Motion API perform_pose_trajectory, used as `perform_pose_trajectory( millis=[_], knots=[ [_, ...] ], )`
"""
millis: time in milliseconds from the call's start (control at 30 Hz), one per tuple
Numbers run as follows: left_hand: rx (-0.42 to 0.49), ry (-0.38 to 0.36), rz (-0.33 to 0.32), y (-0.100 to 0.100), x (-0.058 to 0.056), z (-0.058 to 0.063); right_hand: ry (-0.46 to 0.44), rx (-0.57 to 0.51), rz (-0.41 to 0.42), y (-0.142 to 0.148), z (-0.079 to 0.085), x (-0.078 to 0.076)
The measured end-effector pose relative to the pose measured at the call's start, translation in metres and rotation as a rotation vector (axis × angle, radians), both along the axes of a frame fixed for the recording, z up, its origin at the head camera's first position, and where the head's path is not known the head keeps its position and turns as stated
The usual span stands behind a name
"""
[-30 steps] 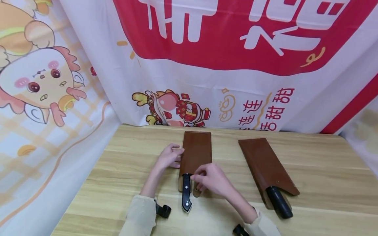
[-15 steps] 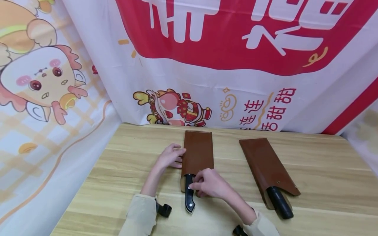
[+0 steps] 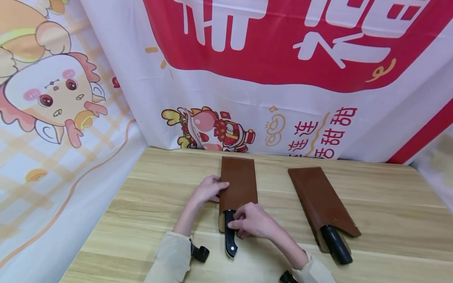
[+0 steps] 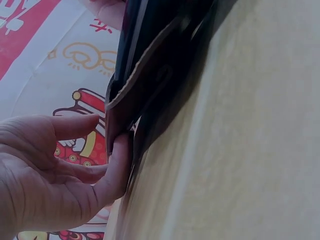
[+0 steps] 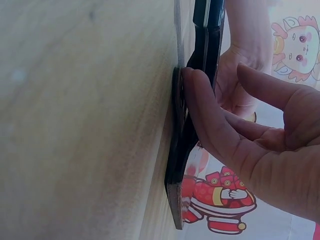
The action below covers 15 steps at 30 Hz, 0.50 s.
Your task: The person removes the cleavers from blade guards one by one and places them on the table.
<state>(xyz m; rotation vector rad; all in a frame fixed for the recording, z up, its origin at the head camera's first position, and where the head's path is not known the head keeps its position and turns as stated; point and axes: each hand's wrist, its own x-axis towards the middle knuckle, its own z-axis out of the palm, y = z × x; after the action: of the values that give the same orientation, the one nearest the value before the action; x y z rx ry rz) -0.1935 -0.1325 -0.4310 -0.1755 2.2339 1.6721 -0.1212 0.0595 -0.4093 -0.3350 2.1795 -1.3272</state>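
A brown leather knife sheath [image 3: 238,179] lies on the table in front of me. The black riveted handle [image 3: 230,239] of a knife sticks out of its near end, blade hidden inside. My left hand [image 3: 209,188] holds the sheath's left edge, thumb on top and a finger beneath, as the left wrist view shows. At the right of the handle is my right hand [image 3: 255,222]. In the right wrist view its fairly straight fingers [image 5: 205,110] reach in between the handle and the sheath's flap [image 5: 176,100], with the thumb raised apart from the handle.
A second brown sheath [image 3: 320,196] with a rounded black handle [image 3: 336,244] lies slanted at the right. Behind the wooden table [image 3: 159,173] hangs a printed red and white cloth [image 3: 272,94]. Black wrist cameras [image 3: 200,253] sit at both cuffs.
My right hand has moved down slightly, its thumb now overlapping the knife handle. The handle and the sheath's near end have shifted a little right. My left thumb has come over the sheath's edge.
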Motion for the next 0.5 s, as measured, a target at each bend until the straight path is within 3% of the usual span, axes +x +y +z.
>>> perform_pose_trajectory(
  millis=[167,333,500],
  knots=[
    [-0.001,0.021,-0.004,0.0028,0.0005,-0.0017,0.032,0.016,0.011,-0.0006,0.0011,0.0025],
    [0.023,0.025,-0.007,0.0043,0.0017,-0.0018,0.148,0.144,0.057,-0.0031,0.0046,0.0047],
    [0.048,0.009,0.002,0.0034,0.001,-0.0022,0.166,0.186,0.074,-0.0057,0.0085,0.0083]
  ],
)
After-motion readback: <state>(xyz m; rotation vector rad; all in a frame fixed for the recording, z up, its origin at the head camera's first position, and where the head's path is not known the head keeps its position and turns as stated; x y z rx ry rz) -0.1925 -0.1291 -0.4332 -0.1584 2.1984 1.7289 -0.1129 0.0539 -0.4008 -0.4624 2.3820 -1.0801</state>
